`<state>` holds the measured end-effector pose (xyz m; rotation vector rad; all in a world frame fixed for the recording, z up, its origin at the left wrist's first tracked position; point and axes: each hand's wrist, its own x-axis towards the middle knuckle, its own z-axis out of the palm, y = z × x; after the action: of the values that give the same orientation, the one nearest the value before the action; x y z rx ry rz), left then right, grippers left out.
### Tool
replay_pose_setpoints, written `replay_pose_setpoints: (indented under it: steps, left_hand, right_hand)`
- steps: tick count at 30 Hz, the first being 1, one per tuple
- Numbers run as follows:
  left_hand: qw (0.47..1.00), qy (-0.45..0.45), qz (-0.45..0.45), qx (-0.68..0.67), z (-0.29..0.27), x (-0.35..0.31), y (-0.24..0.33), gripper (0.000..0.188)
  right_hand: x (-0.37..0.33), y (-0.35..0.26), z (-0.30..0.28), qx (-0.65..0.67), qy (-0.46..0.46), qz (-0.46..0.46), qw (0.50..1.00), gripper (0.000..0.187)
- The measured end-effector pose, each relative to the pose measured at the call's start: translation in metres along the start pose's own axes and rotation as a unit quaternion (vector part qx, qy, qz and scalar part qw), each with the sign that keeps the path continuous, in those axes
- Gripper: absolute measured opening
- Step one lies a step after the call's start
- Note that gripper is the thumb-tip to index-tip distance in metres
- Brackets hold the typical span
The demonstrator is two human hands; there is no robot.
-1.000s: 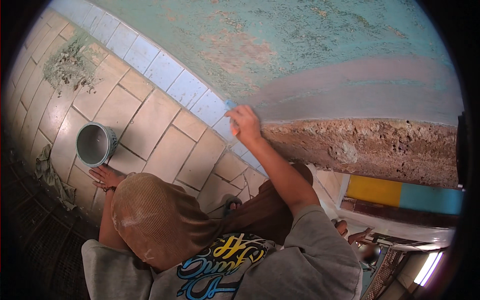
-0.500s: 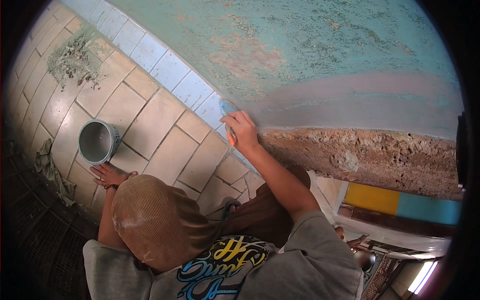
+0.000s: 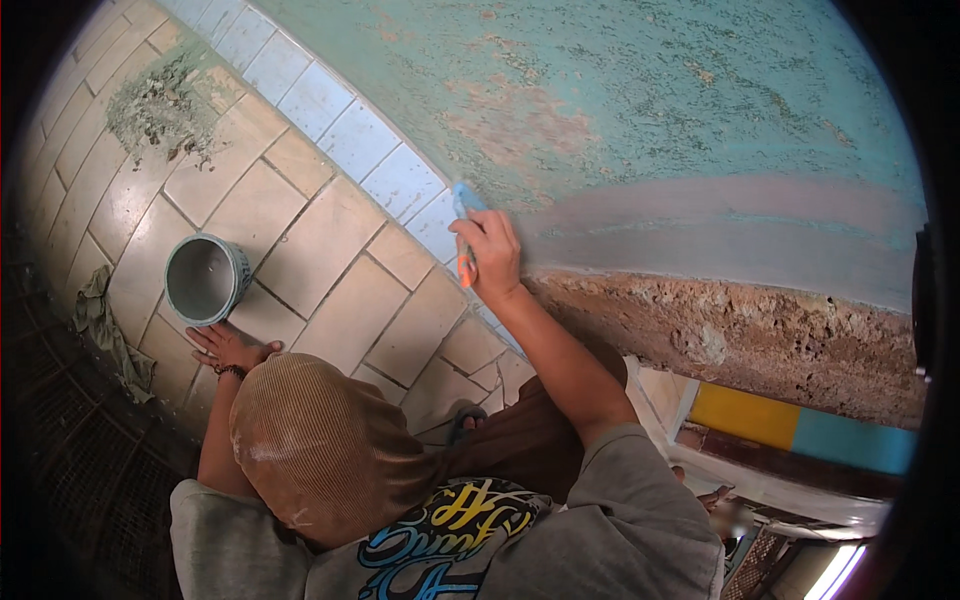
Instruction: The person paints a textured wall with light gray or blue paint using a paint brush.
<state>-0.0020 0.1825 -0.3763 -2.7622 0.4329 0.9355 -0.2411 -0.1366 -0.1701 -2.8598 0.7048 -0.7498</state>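
Observation:
My right hand (image 3: 490, 250) is closed around a small hand tool with an orange handle (image 3: 467, 268) and a flat light-blue head (image 3: 466, 198). I cannot make out whether that head is bristle or blade. It is at the foot of the green wall (image 3: 640, 110), by the row of light-blue tiles (image 3: 360, 140). My left hand (image 3: 232, 348) lies on the tiled floor with its fingers spread, close to the rim of a round grey bucket (image 3: 208, 280). The bucket's inside looks grey and smooth.
Scraped debris (image 3: 165, 112) lies on the floor at the far left. A crumpled cloth (image 3: 110, 335) rests left of the bucket. Right of my arm runs a rough brown bare strip (image 3: 720, 325) of wall, with a yellow and blue band (image 3: 745, 415) nearer me.
My right hand and its tool have shifted slightly to the right, the tool's head now more upright. My left hand stays on the floor. The whole view has moved a little.

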Motion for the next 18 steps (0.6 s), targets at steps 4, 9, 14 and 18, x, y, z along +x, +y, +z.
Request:
replay_pose_setpoints:
  steps: [4, 9, 14, 18]
  left_hand:
    - [0.996, -0.08, 0.0, -0.037, -0.042, -0.02, 0.017, 0.158]
    - [0.998, -0.058, -0.002, -0.028, -0.042, -0.024, 0.014, 0.157]
    - [0.995, 0.02, 0.07, -0.071, -0.043, -0.036, 0.01, 0.142]
    - [0.968, 0.005, 0.212, -0.133, -0.004, -0.02, 0.01, 0.123]
  right_hand:
    - [0.003, 0.015, 0.004, 0.001, -0.062, 0.026, 0.998, 0.034]
    - [0.008, -0.006, 0.0, 0.002, 0.002, -0.002, 1.0, 0.034]
    - [0.023, 0.017, 0.003, 0.004, -0.038, 0.0, 0.999, 0.031]
    - [0.026, -0.012, 0.003, 0.037, -0.037, -0.038, 0.998, 0.031]
